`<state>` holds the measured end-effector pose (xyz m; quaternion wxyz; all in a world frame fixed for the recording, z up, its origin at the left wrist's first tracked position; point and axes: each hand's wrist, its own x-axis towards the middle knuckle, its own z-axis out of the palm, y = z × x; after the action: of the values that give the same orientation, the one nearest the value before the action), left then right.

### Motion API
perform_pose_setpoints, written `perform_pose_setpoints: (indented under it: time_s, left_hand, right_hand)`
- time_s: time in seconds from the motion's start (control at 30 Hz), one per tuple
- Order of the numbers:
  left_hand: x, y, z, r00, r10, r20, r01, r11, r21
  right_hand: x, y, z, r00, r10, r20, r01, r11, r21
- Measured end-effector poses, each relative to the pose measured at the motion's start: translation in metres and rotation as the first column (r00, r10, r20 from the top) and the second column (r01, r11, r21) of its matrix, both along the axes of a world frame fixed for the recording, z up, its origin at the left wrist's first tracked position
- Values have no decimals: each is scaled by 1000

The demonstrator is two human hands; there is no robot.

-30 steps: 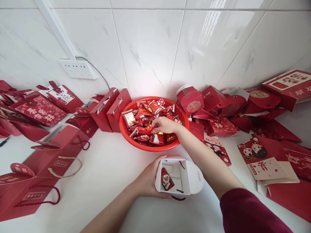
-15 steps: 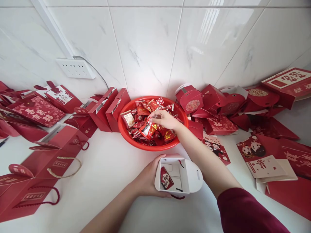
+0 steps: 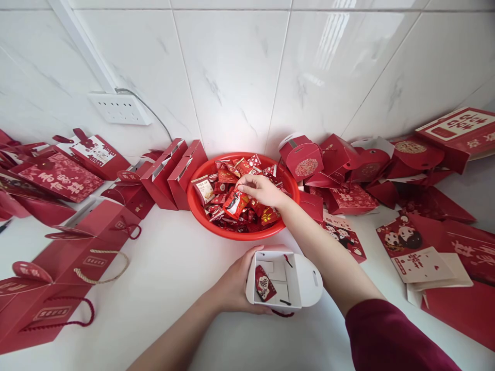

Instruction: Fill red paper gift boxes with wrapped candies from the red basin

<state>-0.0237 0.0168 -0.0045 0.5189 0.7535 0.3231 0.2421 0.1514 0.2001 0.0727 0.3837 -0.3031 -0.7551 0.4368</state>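
Observation:
My left hand (image 3: 236, 283) is wrapped round the left side of a small gift box (image 3: 312, 281), white inside, its top open and one rounded flap folded out to the right. Inside the box lies one red candy packet (image 3: 264, 284) with a white heart-like print. My right hand (image 3: 262, 189) is over the red plastic basin (image 3: 243, 236), thumb and fingers pinched at the top of a red wrapped candy (image 3: 235, 203). That candy rests among many other wrapped sweets (image 3: 270, 215), with a cream-coloured packet (image 3: 203, 190) at the basin's left.
Red gift boxes with rope handles (image 3: 87, 257) line the left side. Two upright red boxes (image 3: 188, 175) touch the basin's left. More folded boxes (image 3: 303, 157) and flat red cartons (image 3: 460, 304) lie to the right. A power strip (image 3: 119, 108) hangs on the tiled wall.
Almost nothing differs. The candy at my right fingertips has tilted slightly, and the hand has barely shifted. My left hand and the box stay in place.

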Motion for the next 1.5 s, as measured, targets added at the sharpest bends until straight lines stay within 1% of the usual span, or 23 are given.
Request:
perform_pose_setpoints:
  time_s: [0.13,0.2,0.3,0.37,0.47,0.57,0.6,0.67,0.7,0.73,0.77,0.8,0.83,0.87,0.93,1.03,1.17,1.3,1.43,1.5]
  left_hand:
    - [0,0,-1,1000,-1,9,1,1000,3]
    - [0,0,-1,1000,-6,3,6,1000,9]
    - [0,0,-2,1000,-7,1,7,1000,10]
    - [0,0,-2,1000,-4,4,4,1000,7]
    - [0,0,-1,1000,-4,1,4,1000,1]
    - [1,0,0,1000,-5,-9,5,1000,3]
    - [0,0,1,1000,-6,-11,6,1000,6]
    - [0,0,1,1000,-8,-10,8,1000,14]
    - [0,0,1,1000,-11,-8,11,1000,19]
    - [0,0,1,1000,-11,-5,11,1000,24]
    - [0,0,1,1000,-13,-3,13,1000,26]
    - [0,0,1,1000,-12,-3,12,1000,27]
    - [0,0,1,1000,-9,-4,9,1000,26]
    - [0,0,1,1000,-6,-8,6,1000,22]
    - [0,0,0,1000,-2,-18,2,1000,11]
    - [0,0,-1,1000,-2,-27,2,1000,0]
    - [0,0,-1,1000,-1,-15,1,1000,-11]
    - [1,0,0,1000,2,8,-2,1000,-28]
    - [1,0,2,1000,3,10,-2,999,-44]
    - [1,0,3,1000,5,13,-5,999,-47]
  right_hand:
    - [3,-1,2,997,-72,39,67,991,112]
    - [4,-2,4,995,-87,43,80,986,146]
    - [4,-3,5,996,-75,52,65,984,163]
    - [3,-2,4,995,-90,40,82,984,157]
    - [1,2,-1,978,-202,-47,206,973,103]
    - [1,6,-5,923,-348,-162,352,936,-6]
    - [1,7,-5,901,-387,-195,392,920,-12]
    - [1,6,-4,871,-441,-216,462,885,54]
    - [1,4,-3,873,-453,-180,475,873,110]
    - [0,2,-1,890,-449,-80,456,876,158]
    - [0,0,1,902,-427,68,409,894,180]
    - [0,-2,2,894,-381,235,349,922,169]
    - [-1,-4,3,864,-322,387,293,947,133]
    - [-1,-6,3,821,-264,506,255,963,89]
    - [-2,-8,2,751,-191,632,225,974,28]
    - [-1,-9,-2,699,-102,708,164,986,-20]
    - [0,-9,-4,647,33,762,-6,999,-38]
    - [-1,-9,-5,558,65,827,-115,993,0]
    - [-6,-11,-3,451,82,889,-148,989,-16]
    - [-8,-13,-2,422,95,902,-164,986,-27]
